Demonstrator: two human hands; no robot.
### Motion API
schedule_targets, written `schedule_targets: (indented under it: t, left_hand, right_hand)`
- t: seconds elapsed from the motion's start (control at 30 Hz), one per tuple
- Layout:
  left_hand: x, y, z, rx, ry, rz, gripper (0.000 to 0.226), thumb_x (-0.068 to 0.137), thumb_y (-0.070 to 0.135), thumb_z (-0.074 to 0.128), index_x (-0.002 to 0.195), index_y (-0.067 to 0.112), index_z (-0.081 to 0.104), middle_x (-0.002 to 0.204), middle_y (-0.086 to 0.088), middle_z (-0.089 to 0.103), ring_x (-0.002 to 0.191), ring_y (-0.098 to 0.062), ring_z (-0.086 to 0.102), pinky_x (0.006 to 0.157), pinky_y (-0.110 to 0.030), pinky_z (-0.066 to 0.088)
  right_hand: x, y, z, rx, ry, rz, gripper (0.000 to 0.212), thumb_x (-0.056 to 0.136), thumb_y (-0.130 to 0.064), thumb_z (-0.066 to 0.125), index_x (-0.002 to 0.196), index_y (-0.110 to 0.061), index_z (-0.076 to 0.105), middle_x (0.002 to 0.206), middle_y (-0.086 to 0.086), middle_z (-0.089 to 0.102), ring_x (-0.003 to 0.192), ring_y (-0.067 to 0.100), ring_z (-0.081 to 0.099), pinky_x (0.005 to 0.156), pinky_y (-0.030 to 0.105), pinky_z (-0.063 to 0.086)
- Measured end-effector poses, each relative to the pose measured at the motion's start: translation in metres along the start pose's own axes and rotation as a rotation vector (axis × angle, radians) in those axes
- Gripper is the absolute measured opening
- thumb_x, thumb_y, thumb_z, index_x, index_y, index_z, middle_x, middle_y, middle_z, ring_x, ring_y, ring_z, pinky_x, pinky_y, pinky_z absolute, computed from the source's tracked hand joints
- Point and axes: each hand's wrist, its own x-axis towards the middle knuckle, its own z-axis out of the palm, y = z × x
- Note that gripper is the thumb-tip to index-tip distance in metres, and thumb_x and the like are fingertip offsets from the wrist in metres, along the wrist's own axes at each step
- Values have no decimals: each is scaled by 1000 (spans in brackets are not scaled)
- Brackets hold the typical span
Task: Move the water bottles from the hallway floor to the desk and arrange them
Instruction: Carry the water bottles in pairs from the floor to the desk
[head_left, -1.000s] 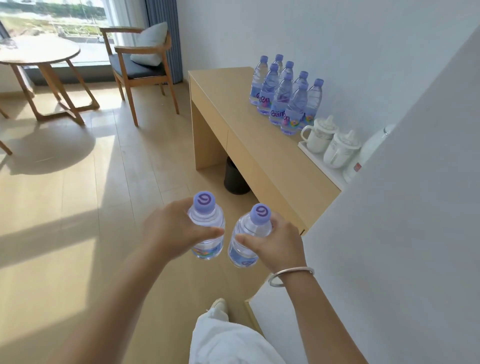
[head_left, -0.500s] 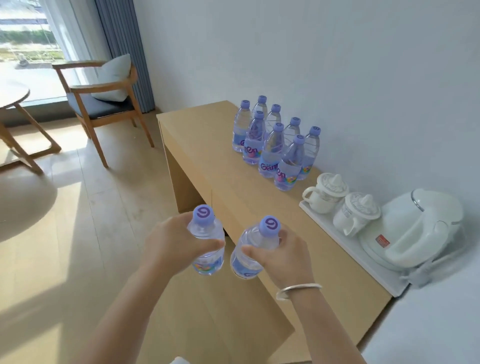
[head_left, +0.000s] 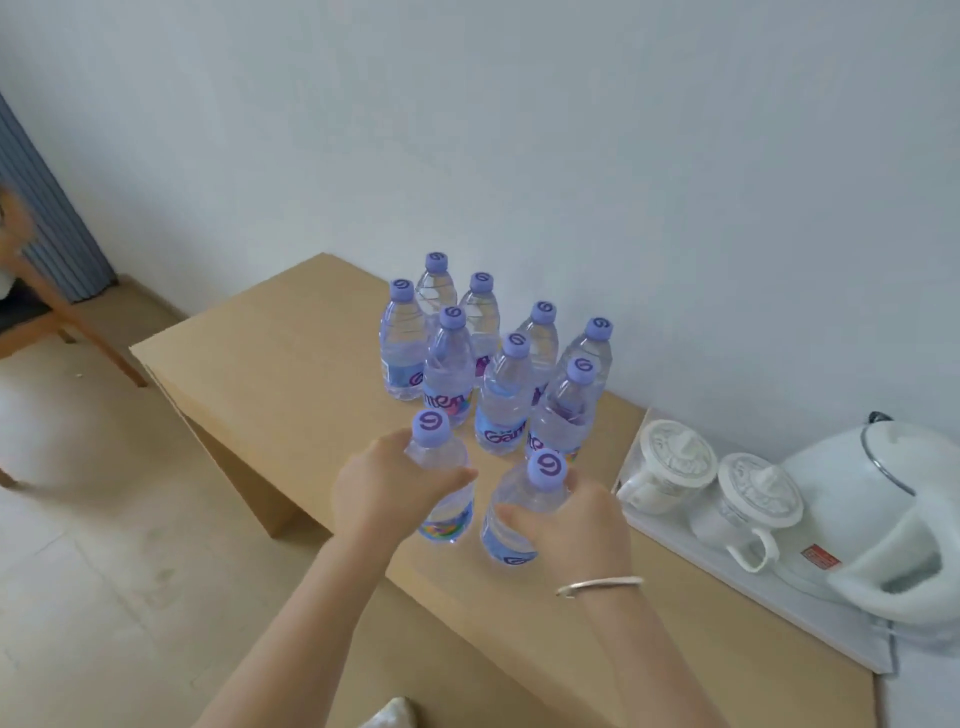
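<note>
On the counter (head_left: 291, 374), eight bottles (head_left: 503, 400) stand upright in two close rows against the wall. Just before them, over the counter's front part, the left hand (head_left: 387, 486) holds one bottle (head_left: 441, 483) and the right hand (head_left: 576, 525) holds another (head_left: 519, 512), side by side. To the right, a tray (head_left: 769, 608) carries two lidded cups (head_left: 670, 470) and, farther right, a kettle (head_left: 878, 514). A chair (head_left: 57, 312) stands on the floor far left.

White kettle (head_left: 878, 525), two lidded cups (head_left: 670, 467) on tray (head_left: 810, 623); chair (head_left: 47, 312) left.
</note>
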Motion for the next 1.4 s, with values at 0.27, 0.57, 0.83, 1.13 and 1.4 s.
schedule_targets:
  t: [0.27,0.57,0.83,1.13,1.4]
  left_hand:
    - [79,19,9,217,-79,141,51,57,67,69,81,25,50,68,15,50,69,-15,53,54,-26,34]
    - [100,26,28,305,-136,228,61,60,72,63,90,22,46,72,10,50,74,-21,50,61,-28,35]
    - [90,1,33,309,-171,245,73,60,77,61,96,15,48,84,0,58,83,-29,58,65,-32,41]
    - [-1,-23,73,667,-423,356,44,87,56,49,101,14,56,110,-5,61,102,-26,58,71,-28,37]
    - [-165,11,122,627,-641,785,44,88,47,49,123,21,55,115,-1,64,107,-24,57,79,-31,40]
  right_hand:
    - [41,-16,36,-34,156,218,42,58,-40,83,62,-29,42,61,-15,50,67,19,53,53,26,35]
    - [60,-14,46,-27,166,193,33,63,-41,78,73,-41,46,71,-18,58,74,10,58,59,21,37]
    - [26,-11,58,100,221,85,75,75,-24,75,139,-13,37,137,-4,47,125,10,44,98,19,39]
    - [-81,44,7,46,276,253,52,85,-21,64,134,-14,47,129,1,55,116,12,52,98,22,39]
    - [-245,104,-67,46,450,508,33,86,-32,59,118,-22,60,107,-11,63,98,4,57,84,21,44]
